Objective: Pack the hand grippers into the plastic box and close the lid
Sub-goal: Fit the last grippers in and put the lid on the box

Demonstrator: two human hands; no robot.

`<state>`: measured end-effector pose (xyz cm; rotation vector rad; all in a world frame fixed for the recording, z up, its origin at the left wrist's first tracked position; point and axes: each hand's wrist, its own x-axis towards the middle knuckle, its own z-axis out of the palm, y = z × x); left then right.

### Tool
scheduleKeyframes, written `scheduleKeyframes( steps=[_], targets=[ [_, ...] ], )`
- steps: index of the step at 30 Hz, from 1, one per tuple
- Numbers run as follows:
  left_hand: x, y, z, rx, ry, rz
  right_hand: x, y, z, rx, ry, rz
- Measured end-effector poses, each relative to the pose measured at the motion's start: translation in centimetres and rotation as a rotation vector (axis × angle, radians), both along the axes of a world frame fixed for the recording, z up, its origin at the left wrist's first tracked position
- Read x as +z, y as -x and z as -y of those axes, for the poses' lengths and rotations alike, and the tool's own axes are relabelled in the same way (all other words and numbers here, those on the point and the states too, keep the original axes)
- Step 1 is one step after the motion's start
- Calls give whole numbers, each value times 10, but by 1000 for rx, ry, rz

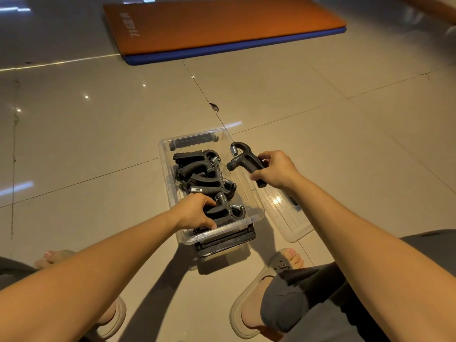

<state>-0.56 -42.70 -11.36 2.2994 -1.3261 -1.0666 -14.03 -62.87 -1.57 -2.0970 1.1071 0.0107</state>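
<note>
The box (163, 156) sits on the floor (98, 144) between the person's feet, its long side running away from them. Its lid (293, 223) is off and lies flat just to the right, within easy reach for closing later. Several grippers (197, 169) are already packed inside, nested toward the left wall with their springs turned right, which leaves a bare strip along the right wall. The left hand (195, 214) reaches into the near end, fingers and thumb curled round the handle of the near gripper (229, 211), probably to seat it and keep the pile from shifting. The right hand (277, 172) is clamped on the handles of a spare gripper (243, 159), held in the air where it crosses the right rim in the picture, with its hooked head and spring pointing far and left. That hold looks meant to lower it head first into the bare strip. The springs of the packed ones jut into that strip, and the left hand fills the near end, so the free room is tight. A black latch (227, 240) hangs at the near end of the box and a second latch (195, 141) lies at the far end, neither fastened. An orange mat (222, 25) lies well beyond, and a slipper (249, 309) stands near right, clear of the work.
</note>
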Motion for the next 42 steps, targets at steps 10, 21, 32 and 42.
scheduleKeyframes(
  steps=[10,21,32,42],
  targets=[
    [76,-31,21,395,375,-274,-4,-6,-8,-36,7,43],
    [91,-13,42,679,577,-167,5,-24,-37,4,132,191],
    [134,-31,40,455,599,-377,37,-18,-9,-162,6,426],
    [139,-45,40,433,559,-405,37,-15,-9,-119,-366,527]
  ],
)
